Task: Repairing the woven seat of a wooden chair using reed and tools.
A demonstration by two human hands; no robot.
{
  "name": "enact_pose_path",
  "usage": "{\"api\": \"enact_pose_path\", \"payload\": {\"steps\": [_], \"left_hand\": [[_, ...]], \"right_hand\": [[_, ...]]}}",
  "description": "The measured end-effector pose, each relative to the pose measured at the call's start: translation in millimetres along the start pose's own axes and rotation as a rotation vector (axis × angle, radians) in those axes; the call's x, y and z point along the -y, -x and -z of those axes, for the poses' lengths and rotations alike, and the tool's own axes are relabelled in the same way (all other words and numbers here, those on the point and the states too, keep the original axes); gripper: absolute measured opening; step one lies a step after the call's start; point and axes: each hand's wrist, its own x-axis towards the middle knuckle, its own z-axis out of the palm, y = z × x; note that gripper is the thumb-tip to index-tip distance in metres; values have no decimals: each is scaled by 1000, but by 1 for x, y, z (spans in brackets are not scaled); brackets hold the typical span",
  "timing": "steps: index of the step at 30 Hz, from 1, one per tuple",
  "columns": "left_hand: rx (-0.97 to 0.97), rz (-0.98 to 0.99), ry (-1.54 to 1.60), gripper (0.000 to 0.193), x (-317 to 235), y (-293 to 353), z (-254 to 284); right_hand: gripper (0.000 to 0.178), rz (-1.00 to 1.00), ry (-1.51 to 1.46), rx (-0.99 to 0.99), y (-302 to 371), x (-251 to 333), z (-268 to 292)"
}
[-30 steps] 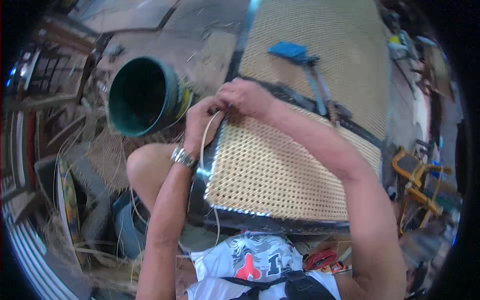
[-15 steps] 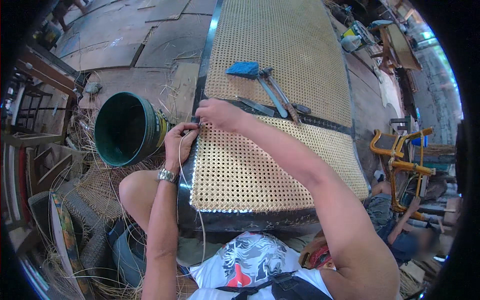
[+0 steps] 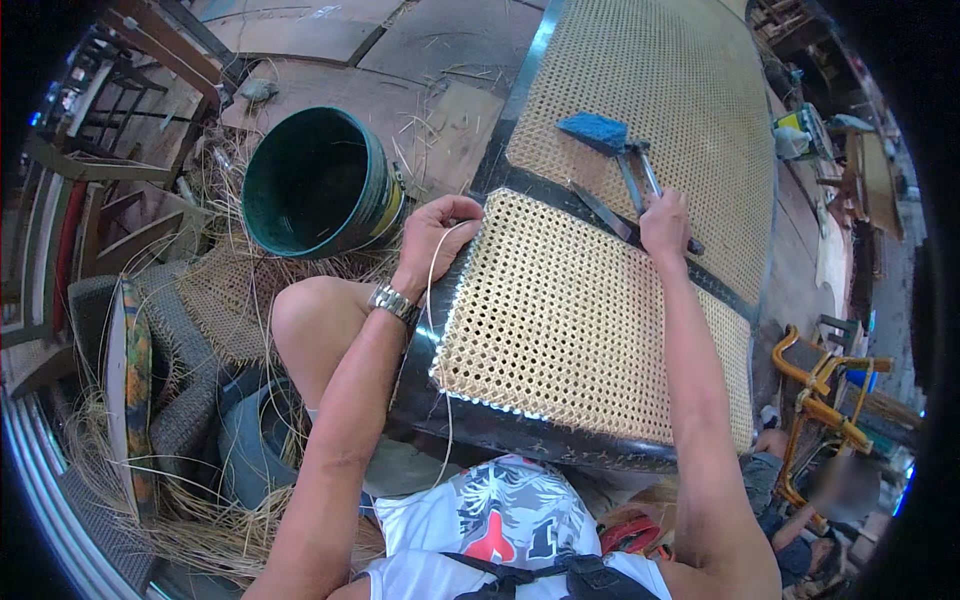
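Note:
A woven cane seat panel in a black frame rests tilted on my lap. My left hand, with a metal watch at the wrist, grips the frame's far left corner and pinches a thin pale cane strand that hangs down along the left edge. My right hand is at the panel's far edge, closed on a dark metal tool lying there. Pliers with a blue pad lie just beyond, on a larger cane panel.
A dark green bucket lies on its side to the left of my knee. Loose cane strands and woven scraps litter the floor at left, beside wooden chair frames. An orange metal frame and another person sit at lower right.
My right hand has moved from the panel's far left corner across to the far edge by the metal tool. The view has shifted; my left hand stays at the corner with the strand.

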Motion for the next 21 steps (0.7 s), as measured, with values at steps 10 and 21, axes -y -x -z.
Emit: {"api": "enact_pose_path", "payload": {"steps": [10,21], "left_hand": [[-117,32,-140,22,-10,4,-2],[-49,8,-181,15,-13,5,-2]], "right_hand": [[22,404,-637,314,71,76,70],[26,612,-527,189,81,108,47]]}}
